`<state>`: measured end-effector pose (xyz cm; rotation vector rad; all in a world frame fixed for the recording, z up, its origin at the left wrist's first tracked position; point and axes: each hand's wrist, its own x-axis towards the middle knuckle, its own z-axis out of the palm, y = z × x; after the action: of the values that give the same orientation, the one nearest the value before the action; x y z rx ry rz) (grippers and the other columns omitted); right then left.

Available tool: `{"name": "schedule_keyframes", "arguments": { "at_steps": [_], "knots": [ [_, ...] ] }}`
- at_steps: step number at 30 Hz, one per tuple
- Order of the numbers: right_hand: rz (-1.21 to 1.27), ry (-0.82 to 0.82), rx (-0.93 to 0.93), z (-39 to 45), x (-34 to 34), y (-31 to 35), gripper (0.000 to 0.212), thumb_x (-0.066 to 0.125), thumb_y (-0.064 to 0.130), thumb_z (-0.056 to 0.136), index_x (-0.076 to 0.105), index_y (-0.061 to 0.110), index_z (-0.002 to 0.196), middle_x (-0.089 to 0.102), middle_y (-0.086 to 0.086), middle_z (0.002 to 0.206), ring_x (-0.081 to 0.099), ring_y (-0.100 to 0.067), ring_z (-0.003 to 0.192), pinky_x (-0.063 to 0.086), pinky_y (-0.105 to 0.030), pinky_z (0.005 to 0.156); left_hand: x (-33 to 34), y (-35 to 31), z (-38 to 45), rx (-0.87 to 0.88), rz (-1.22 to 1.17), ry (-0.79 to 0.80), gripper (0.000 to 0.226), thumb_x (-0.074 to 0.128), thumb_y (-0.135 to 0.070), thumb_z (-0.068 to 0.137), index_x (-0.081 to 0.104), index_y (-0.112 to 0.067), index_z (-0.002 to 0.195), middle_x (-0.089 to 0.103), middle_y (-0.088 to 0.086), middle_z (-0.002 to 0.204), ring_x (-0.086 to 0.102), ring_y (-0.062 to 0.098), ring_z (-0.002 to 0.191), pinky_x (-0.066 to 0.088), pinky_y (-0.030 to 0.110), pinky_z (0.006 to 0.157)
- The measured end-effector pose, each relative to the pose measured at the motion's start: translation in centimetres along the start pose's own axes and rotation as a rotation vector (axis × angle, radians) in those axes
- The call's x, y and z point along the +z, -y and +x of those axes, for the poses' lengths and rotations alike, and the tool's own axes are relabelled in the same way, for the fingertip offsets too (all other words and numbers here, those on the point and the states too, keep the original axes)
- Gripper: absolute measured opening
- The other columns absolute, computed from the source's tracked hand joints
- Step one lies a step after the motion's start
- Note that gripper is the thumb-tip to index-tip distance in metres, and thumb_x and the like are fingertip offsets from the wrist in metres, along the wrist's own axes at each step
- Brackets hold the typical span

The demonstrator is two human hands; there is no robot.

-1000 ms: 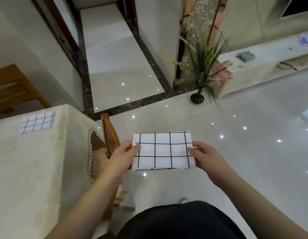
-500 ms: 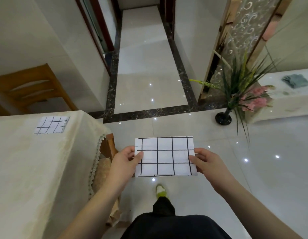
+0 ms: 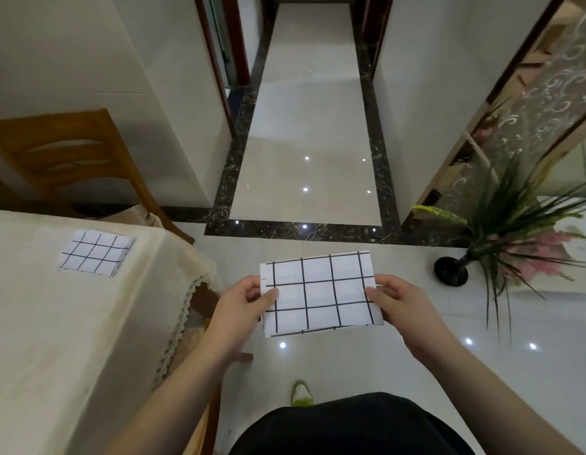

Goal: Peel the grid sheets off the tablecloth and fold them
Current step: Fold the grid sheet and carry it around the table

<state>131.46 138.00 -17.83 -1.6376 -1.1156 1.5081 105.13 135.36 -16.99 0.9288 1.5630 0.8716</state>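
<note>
A white sheet with a black grid (image 3: 321, 292) is held flat in the air over the floor, to the right of the table. My left hand (image 3: 244, 310) pinches its left edge, thumb on top. My right hand (image 3: 401, 305) pinches its right edge. A second grid sheet (image 3: 95, 252) lies flat on the cream tablecloth (image 3: 55, 323) near the table's far right corner, apart from both hands.
A wooden chair (image 3: 71, 159) stands behind the table, and another chair (image 3: 203, 307) is tucked under its lace-trimmed right edge. A black vase with green fronds and pink flowers (image 3: 482, 257) stands on the glossy tile floor at the right. A hallway opens ahead.
The view has swung left and the table with its sheet has come nearer. Both hands keep the same hold on the grid sheet, which tilts slightly now.
</note>
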Motion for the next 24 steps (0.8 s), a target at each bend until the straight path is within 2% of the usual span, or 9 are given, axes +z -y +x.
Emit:
{"name": "schedule_keyframes", "arguments": {
  "at_steps": [3,6,12,15,18,21,24],
  "knots": [
    [-0.011,0.032,0.001,3.1,0.7,1.5,0.019,0.064,0.021,0.092,0.067,0.021,0.111,0.076,-0.005,0.097,0.072,-0.025,0.093,0.053,-0.05,0.094,-0.5,-0.7,2.4,-0.017,-0.026,-0.067,0.012,0.058,-0.024,0.097,0.069,-0.022,0.102,0.077,-0.003,0.092,0.074,0.017,0.086,0.06,0.034,0.077],
    [-0.029,0.096,0.001,6.7,1.0,3.1,0.017,0.062,0.019,0.093,0.068,0.02,0.11,0.076,-0.005,0.095,0.072,-0.023,0.091,0.055,-0.046,0.091,-0.7,-1.4,5.3,-0.025,-0.059,-0.137,0.015,0.058,-0.028,0.097,0.07,-0.023,0.092,0.075,0.007,0.09,0.07,0.033,0.089,0.059,0.05,0.082],
    [-0.034,0.205,-0.019,15.6,1.3,7.0,0.019,0.061,0.015,0.094,0.068,0.019,0.111,0.076,-0.003,0.095,0.073,-0.022,0.09,0.057,-0.039,0.086,-0.8,-3.5,11.8,-0.06,-0.093,-0.247,0.009,0.063,-0.022,0.094,0.071,-0.018,0.093,0.075,0.011,0.088,0.069,0.04,0.088,0.057,0.054,0.082],
    [-0.038,0.261,-0.027,20.5,1.3,9.5,0.021,0.062,0.017,0.093,0.067,0.018,0.113,0.076,-0.004,0.098,0.072,-0.023,0.093,0.055,-0.044,0.09,-0.6,-5.5,15.5,-0.064,-0.132,-0.323,0.007,0.063,-0.015,0.094,0.069,-0.013,0.096,0.076,0.008,0.086,0.072,0.031,0.081,0.059,0.04,0.071],
    [-0.049,0.324,-0.031,24.6,1.1,12.5,0.02,0.061,0.014,0.094,0.067,0.015,0.112,0.076,-0.005,0.097,0.073,-0.023,0.09,0.056,-0.042,0.086,-0.3,-8.1,18.4,-0.084,-0.174,-0.371,0.01,0.062,-0.016,0.095,0.069,-0.012,0.1,0.077,0.008,0.09,0.073,0.027,0.083,0.059,0.032,0.072],
    [-0.069,0.377,-0.058,28.7,1.4,15.7,0.018,0.062,0.012,0.093,0.067,0.016,0.11,0.076,-0.003,0.095,0.073,-0.018,0.084,0.057,-0.032,0.076,-0.3,-10.1,20.7,-0.085,-0.251,-0.423,0.011,0.06,-0.015,0.096,0.068,-0.01,0.101,0.077,0.009,0.09,0.073,0.023,0.08,0.058,0.025,0.067],
    [-0.072,0.393,-0.065,32.2,2.4,17.7,0.016,0.065,0.01,0.091,0.066,0.019,0.105,0.074,0.005,0.08,0.066,-0.005,0.061,0.05,-0.017,0.058,-0.5,-11.0,22.3,-0.097,-0.356,-0.478,0.009,0.059,-0.012,0.096,0.068,-0.008,0.098,0.076,0.008,0.086,0.071,0.02,0.074,0.055,0.022,0.06]
  ]
}}
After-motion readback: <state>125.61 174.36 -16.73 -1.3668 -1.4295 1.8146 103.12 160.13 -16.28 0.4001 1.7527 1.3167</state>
